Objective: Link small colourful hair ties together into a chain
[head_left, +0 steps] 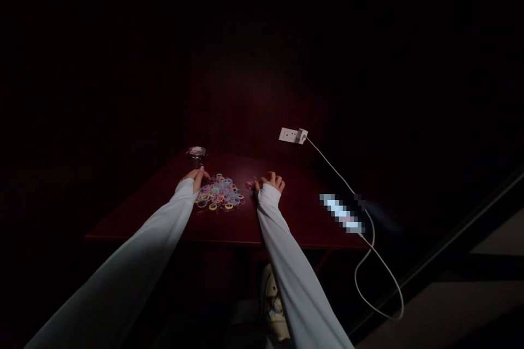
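Has the left hand (197, 177) at the left edge of a loose pile of small multicoloured elastic bands (219, 193), fingers close together and slightly bent; cannot tell whether anything is gripped. Holds the right hand (273, 180) well to the right of the pile, fingers partly spread and curled, with thumb side at a small pink item (250, 185); cannot tell whether pinched or only touched. Has the pile lying on a dark red, glossy tabletop (233, 229), with a round, clear container (196, 154) beyond the left hand. Has a blurred, bright, elongated object (341, 214) near the table's right side, beside a white cable (327, 161) running to a white plug (302, 136) at a white wall outlet (287, 135). Shows a pale shoe (270, 305) below the tabletop.
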